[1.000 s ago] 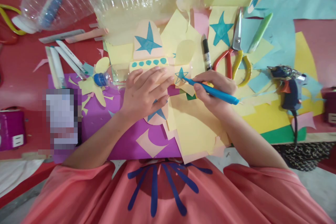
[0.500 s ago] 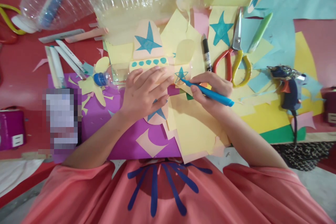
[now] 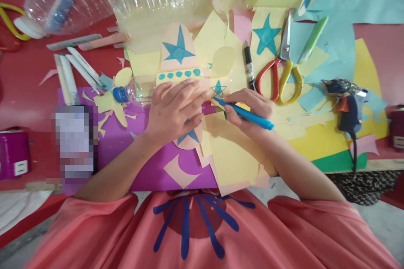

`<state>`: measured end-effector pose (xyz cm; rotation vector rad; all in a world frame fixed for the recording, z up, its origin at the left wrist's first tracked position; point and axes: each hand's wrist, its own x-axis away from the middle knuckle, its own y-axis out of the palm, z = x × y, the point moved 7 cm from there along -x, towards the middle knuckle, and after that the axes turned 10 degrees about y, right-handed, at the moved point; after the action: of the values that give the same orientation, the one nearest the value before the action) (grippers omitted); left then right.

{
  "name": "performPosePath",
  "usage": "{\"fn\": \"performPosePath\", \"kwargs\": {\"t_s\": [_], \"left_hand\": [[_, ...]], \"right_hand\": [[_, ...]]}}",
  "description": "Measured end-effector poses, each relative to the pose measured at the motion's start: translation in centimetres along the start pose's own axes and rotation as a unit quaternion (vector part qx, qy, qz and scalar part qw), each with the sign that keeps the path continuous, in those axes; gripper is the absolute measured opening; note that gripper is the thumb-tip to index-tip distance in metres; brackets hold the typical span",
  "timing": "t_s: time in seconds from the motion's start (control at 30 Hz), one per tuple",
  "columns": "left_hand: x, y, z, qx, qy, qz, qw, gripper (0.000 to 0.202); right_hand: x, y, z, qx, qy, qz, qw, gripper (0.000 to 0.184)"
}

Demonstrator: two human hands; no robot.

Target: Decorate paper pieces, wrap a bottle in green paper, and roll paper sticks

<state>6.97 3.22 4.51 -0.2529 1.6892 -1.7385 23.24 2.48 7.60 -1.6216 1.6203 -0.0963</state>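
My left hand [image 3: 173,111] lies spread over a small clear plastic bottle with a blue cap [image 3: 120,94], wrapped in pale paper. A strip with teal dots [image 3: 179,74] runs round the bottle. My right hand [image 3: 249,109] pinches a blue marker [image 3: 248,116], its tip at the lower left of a small star drawing [image 3: 218,88] on the bottle's right end. That star is partly coloured teal, with some points only outlined. Peach rounded pieces with teal stars stick out above the bottle [image 3: 179,46] and below it [image 3: 189,136], the lower one partly under my left hand.
Scissors [image 3: 285,50] and a black pen [image 3: 249,65] lie to the right, a glue gun [image 3: 347,105] beyond them. Large clear bottles [image 3: 158,0] lie at the back. Several markers [image 3: 80,69] and a blurred phone-like object [image 3: 75,141] are on the left. Paper scraps [image 3: 240,147] cover the table.
My right hand and the blue marker have shifted slightly left and down, so the tip sits at the star's lower left point. My left hand stays in place.
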Motion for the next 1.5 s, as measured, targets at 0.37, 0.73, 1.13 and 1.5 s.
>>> {"fn": "performPosePath", "kwargs": {"t_s": [0.37, 0.73, 1.13, 1.5], "left_hand": [[0.0, 0.1, 0.0, -0.015, 0.003, -0.01, 1.0, 0.047], [0.2, -0.1, 0.3, -0.047, 0.049, 0.038, 0.997, 0.051], [0.0, -0.5, 0.4, -0.052, 0.042, 0.05, 0.997, 0.046], [-0.1, -1.1, 0.8, -0.089, 0.06, 0.087, 0.99, 0.044]], "right_hand": [[-0.1, -0.9, -0.1, -0.045, 0.008, 0.031, 0.998, 0.005], [-0.1, -0.5, 0.3, -0.01, 0.013, 0.027, 1.0, 0.004], [-0.1, 0.0, -0.2, -0.015, -0.025, -0.003, 1.0, 0.008], [-0.2, -0.1, -0.2, -0.009, -0.017, -0.011, 1.0, 0.008]]}}
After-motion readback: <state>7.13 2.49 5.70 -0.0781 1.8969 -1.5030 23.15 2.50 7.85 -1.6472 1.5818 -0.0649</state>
